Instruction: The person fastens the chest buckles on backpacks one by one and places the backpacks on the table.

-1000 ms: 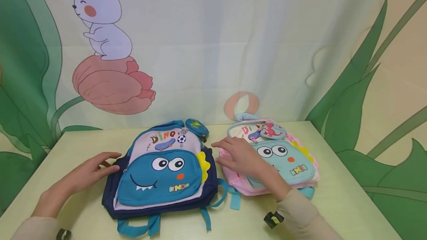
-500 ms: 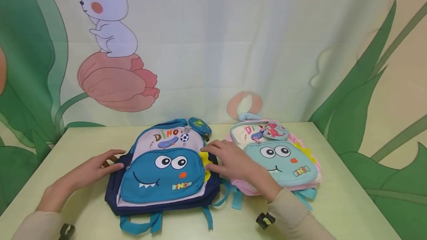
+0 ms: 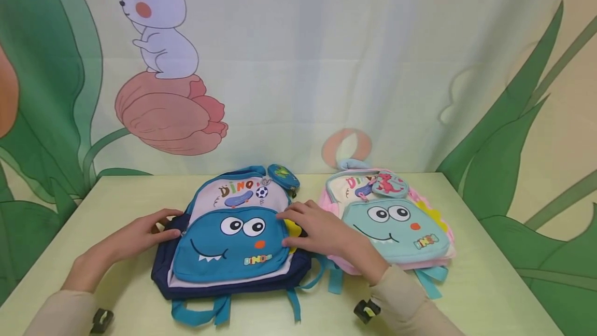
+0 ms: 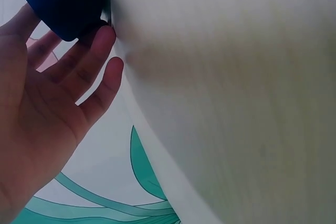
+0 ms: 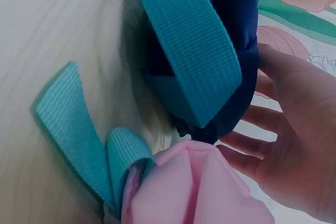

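A blue backpack [image 3: 224, 268] with a dinosaur face lies front side up on the table [image 3: 121, 294]. Its left edge is touched by my left hand [image 3: 137, 237], thumb and fingers spread apart. In the left wrist view, fingertips of the left hand [image 4: 47, 108] meet the dark blue side panel [image 4: 68, 3]. My right hand [image 3: 324, 229] rests on the blue backpack's right edge, thumb and fingers over the yellow spikes [image 3: 292, 228]. In the right wrist view its fingers [image 5: 257, 116] lie loosely along the navy side [image 5: 236, 19]. Neither hand grips the bag.
A pink and mint backpack [image 3: 396, 232] lies just right of the blue one, partly behind my right forearm. Teal straps [image 3: 200, 315] stick out below the blue backpack. A printed curtain [image 3: 280, 66] with a rabbit hangs behind the table.
My right hand has moved left from over the pink backpack to the blue backpack's right edge. My left hand stays by its left edge. The view has shifted slightly.
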A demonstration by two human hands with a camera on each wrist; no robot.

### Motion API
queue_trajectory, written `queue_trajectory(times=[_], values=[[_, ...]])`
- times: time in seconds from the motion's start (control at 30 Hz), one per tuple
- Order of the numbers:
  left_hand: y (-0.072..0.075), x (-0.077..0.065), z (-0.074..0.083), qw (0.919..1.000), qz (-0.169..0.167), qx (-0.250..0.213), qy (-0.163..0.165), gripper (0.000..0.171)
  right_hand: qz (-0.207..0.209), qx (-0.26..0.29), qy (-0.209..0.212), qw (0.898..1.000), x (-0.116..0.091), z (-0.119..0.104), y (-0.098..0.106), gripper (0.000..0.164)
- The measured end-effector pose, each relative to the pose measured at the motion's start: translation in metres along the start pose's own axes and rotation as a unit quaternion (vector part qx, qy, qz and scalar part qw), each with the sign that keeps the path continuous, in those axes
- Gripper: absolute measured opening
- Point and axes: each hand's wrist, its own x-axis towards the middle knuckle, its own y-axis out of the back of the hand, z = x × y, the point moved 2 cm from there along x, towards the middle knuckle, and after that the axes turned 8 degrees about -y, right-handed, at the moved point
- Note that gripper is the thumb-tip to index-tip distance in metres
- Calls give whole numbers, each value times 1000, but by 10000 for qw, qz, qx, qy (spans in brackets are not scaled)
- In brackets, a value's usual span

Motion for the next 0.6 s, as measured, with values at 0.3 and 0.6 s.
queue_trajectory(times=[0.3,0.6], values=[[-1,5,4,9998,-143,33,110,70,-384,208,-324,9985,4,1,-5,59],[-1,7,0,9990,-208,-106,377,74,-547,182,-384,9976,8,1,-8,59]])
